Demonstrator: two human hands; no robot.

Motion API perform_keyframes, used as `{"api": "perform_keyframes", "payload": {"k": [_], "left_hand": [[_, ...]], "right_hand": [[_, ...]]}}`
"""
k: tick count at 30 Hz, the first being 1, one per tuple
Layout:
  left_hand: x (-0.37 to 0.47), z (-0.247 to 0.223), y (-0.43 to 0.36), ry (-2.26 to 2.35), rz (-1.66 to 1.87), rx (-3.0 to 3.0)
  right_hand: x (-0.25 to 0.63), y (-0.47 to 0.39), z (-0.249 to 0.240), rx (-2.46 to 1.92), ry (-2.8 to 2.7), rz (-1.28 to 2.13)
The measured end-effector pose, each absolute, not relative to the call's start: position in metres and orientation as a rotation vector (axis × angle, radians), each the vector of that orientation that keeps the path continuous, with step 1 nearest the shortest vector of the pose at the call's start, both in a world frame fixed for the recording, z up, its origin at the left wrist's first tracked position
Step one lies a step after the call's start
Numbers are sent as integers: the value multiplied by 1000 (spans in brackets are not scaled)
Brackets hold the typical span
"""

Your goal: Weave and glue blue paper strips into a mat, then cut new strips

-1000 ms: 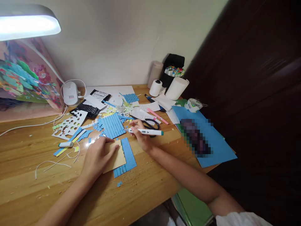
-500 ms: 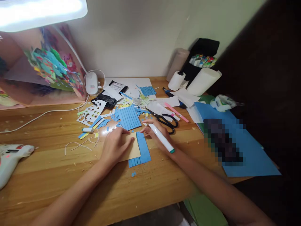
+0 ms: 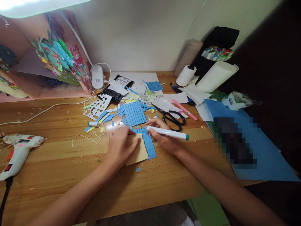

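My left hand (image 3: 121, 144) lies over a cream card (image 3: 138, 150), its thumb along the card and its other fingers curled near the upper edge. Beneath the card, a blue paper piece (image 3: 150, 146) sticks out on the right and at the top, where drawn lines show. A white marker (image 3: 171, 133) with a green end is gripped in my right hand (image 3: 164, 138); its tip points left, close above the top of the blue paper. Just beyond lies a blue sheet with dark stripes (image 3: 134, 113). The marker's cap (image 3: 93, 124) rests to the left.
Black-handled scissors (image 3: 174, 119) and a pink pen (image 3: 184, 110) lie beyond my right hand. Paper scraps (image 3: 119, 111) spread across the back. At the left is a glue gun (image 3: 21, 153) with a cord. A blue sheet (image 3: 265, 157) covers the right side, near a paper roll (image 3: 217, 77).
The marker has swung from pointing up-left to nearly level, its tip now by the blue paper. The card has shifted over the paper's lower striped edge. The camera view has moved too.
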State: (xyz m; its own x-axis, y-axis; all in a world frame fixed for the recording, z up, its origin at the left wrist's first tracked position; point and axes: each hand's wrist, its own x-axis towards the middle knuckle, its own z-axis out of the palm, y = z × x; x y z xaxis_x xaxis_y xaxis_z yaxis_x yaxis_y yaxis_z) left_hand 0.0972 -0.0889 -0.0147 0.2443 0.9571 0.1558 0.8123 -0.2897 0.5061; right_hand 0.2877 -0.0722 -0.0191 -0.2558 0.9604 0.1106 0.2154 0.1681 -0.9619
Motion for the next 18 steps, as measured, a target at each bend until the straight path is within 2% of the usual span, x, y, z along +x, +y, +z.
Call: {"api": "perform_keyframes", "payload": {"k": [18], "left_hand": [[97, -21, -83, 1618, 681, 2091]], "right_hand": [[283, -73, -20, -1246, -1608, 1107]]}}
